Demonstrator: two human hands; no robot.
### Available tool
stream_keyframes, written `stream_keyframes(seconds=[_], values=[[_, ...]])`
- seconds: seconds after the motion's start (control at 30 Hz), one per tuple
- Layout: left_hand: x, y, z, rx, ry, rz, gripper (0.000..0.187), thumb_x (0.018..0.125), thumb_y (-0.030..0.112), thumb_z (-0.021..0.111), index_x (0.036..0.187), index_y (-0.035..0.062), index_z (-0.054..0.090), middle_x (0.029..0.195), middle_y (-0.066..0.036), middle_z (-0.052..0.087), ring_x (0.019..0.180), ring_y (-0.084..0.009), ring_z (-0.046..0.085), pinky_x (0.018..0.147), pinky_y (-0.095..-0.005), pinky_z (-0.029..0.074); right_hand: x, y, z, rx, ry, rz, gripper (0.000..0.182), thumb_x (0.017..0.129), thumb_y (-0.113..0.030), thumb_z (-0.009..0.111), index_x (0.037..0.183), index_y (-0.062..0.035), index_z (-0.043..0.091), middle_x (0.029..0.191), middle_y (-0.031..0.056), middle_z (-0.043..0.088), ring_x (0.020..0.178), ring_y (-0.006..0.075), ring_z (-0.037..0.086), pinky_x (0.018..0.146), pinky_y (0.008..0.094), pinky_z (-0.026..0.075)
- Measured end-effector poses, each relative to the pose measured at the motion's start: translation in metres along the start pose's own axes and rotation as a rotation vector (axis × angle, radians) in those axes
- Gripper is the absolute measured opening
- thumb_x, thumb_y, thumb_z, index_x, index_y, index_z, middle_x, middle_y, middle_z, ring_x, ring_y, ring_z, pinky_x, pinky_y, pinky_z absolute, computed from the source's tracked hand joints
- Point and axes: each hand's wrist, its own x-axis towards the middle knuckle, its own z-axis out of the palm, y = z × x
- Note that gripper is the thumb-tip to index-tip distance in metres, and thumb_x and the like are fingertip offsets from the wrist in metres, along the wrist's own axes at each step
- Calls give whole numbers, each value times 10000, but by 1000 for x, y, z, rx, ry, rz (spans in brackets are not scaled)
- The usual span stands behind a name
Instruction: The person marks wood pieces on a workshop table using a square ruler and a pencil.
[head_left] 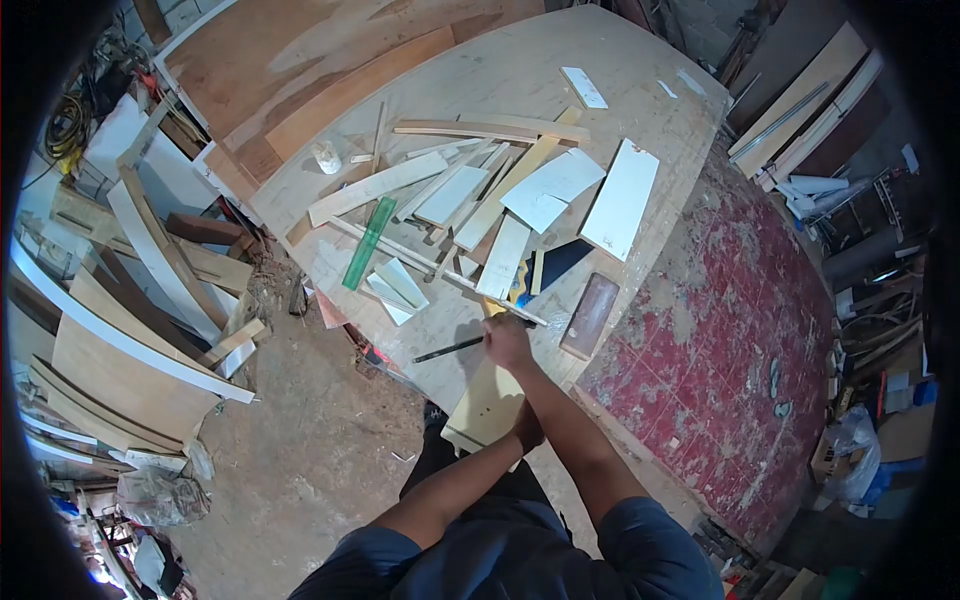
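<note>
A pale wooden board [484,408] with a few small dark marks lies over the near edge of the worktable. At its right edge is my left hand [530,427], closed on it, with most of the fingers hidden. My right hand [508,341] is over the board's far end, its fingers closed around a thin dark stick [448,350] that sticks out to the left. Just beyond it lies a saw with a yellow handle [520,284] and a dark blade, partly under white offcuts [505,257].
The worktable [330,262] bears several wood strips, a green strip [369,243], a white board [620,200], a reddish-brown block [590,315] and a small jar [327,157]. Curved wooden pieces [140,375] stand at the left. The red floor [725,350] is at the right.
</note>
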Motion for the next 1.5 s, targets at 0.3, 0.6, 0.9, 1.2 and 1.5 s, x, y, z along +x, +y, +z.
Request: stream_keyframes(seconds=[0.3, 0.6, 0.9, 1.2, 1.5], values=[[3, -2, -12, 434, -52, 81, 433, 719, 311, 711, 1054, 41, 659, 1048, -108, 617, 1022, -253, 543, 855, -418, 394, 42, 34, -29, 91, 168, 98, 66, 784, -49, 638, 849, -48, 643, 826, 167, 635, 792, 351, 629, 724, 460, 512], [1, -22, -1, 501, -82, 155, 456, 750, 237, 702, 1153, 31, 644, 1200, -116, 610, 1135, -260, 556, 936, -424, 405, -86, 30, -43, 419, 347, 473, 109, 818, -91, 670, 918, -49, 665, 881, 148, 665, 751, 298, 666, 677, 401, 533], [9, -25, -66, 161, -207, 210, 242, 707, 77, 617, 939, 13, 642, 1051, -162, 617, 1035, -336, 561, 866, -463, 454, -195, 78, -11, 393, 60, 780, 294, 745, -253, 809, 854, -21, 664, 812, 142, 697, 761, 265, 688, 708, 375, 529], [34, -52, -80, 86, -319, 221, 195, 693, 34, 598, 849, 106, 690, 975, -123, 649, 992, -332, 592, 857, -441, 478, -162, 64, -23, 338, -171, 1207, 427, 659, -394, 864, 921, -103, 695, 1006, 99, 718, 963, 269, 692, 822, 411, 553], [60, -242, -177, -34, 649, -212, 305, 777, 121, 678, 1080, 113, 649, 953, -150, 671, 915, -331, 648, 792, -457, 519, -136, 48, -36, 180, -287, 1323, 382, 704, -348, 821, 1043, -194, 740, 1148, 86, 699, 1063, 274, 675, 892, 394, 557]])
